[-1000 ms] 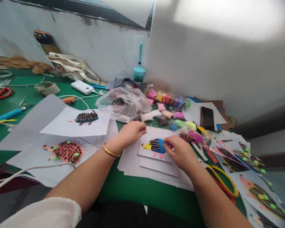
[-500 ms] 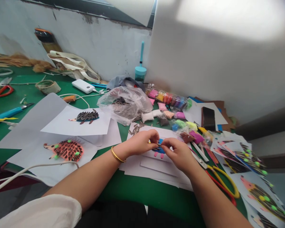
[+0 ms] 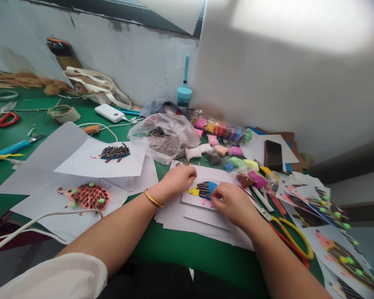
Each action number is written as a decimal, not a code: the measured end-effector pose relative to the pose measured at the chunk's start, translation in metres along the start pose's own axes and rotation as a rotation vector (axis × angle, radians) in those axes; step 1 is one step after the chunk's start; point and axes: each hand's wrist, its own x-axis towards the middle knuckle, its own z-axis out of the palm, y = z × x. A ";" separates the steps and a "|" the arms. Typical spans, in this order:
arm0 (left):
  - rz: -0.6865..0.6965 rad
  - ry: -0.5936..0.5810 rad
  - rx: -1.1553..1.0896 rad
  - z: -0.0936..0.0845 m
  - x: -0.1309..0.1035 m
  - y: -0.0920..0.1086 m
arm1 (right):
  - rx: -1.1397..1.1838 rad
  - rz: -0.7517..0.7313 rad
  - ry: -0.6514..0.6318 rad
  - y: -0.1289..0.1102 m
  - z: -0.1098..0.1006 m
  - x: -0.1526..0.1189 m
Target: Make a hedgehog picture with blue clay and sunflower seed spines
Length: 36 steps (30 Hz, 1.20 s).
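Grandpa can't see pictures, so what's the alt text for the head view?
Right hand at the back of a blue and yellow seed hedgehog on paper, left hand near its head. More hedgehogs, seeds, bright packets and scissors lie around on a green table.

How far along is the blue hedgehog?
Roughly halfway, I'd say. Looks done: yellow face, front rows of seeds. In hand: right hand at the bare blue rear, fingertip contents unclear; left hand near loose seeds. Remaining, judging by the seed-covered hedgehog: that bare rear.
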 end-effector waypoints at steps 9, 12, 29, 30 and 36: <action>0.009 -0.016 0.056 -0.001 0.000 0.002 | -0.117 -0.040 0.041 -0.005 0.010 0.003; 0.002 -0.016 0.052 -0.001 0.000 0.002 | -0.150 -0.041 0.040 -0.006 0.011 0.004; -0.028 0.026 -0.028 -0.001 0.001 -0.001 | -0.183 -0.047 0.027 -0.007 0.014 0.002; -0.044 0.067 -0.078 -0.002 0.003 -0.003 | -0.181 -0.047 0.026 -0.007 0.013 0.002; -0.172 0.317 -0.304 -0.014 0.009 -0.015 | -0.077 -0.028 0.025 0.001 0.005 -0.001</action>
